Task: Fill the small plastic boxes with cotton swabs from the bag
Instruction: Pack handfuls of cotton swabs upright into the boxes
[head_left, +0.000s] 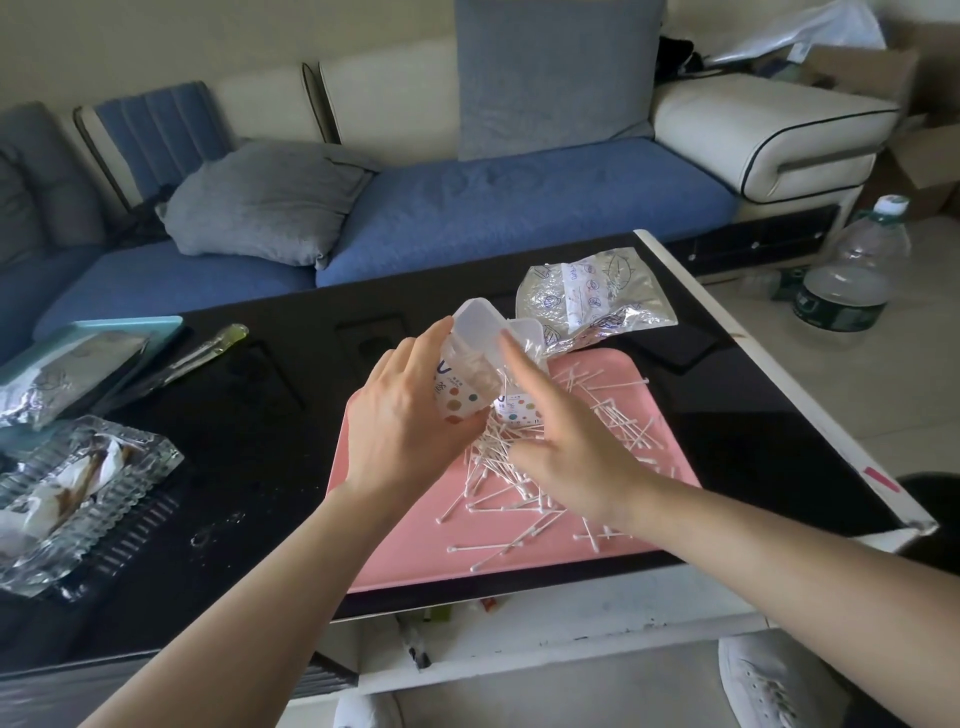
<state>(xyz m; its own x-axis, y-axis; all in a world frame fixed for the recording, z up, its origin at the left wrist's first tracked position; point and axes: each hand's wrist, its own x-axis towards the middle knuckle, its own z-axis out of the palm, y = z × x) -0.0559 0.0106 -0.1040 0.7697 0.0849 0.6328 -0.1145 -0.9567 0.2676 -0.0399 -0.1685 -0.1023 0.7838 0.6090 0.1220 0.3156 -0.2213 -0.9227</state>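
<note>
My left hand (402, 421) grips a small clear plastic box (470, 366) with coloured dots, tilted, its open mouth facing up and away. My right hand (561, 441) hovers just right of it with fingers straight, over a pile of cotton swabs (524, 467) scattered on the pink tray (410, 551). A second small box (519, 408) with its lid raised stands behind my right hand, partly hidden. The crumpled clear bag (587, 296) lies on the black table beyond the tray.
A ribbed glass dish (78, 499) with wrappers sits at the left. A foil packet on a teal tray (67, 364) and a yellow-handled tool (197, 353) lie behind it. The blue sofa (467, 208) runs past the table; a water bottle (852, 275) stands on the floor at right.
</note>
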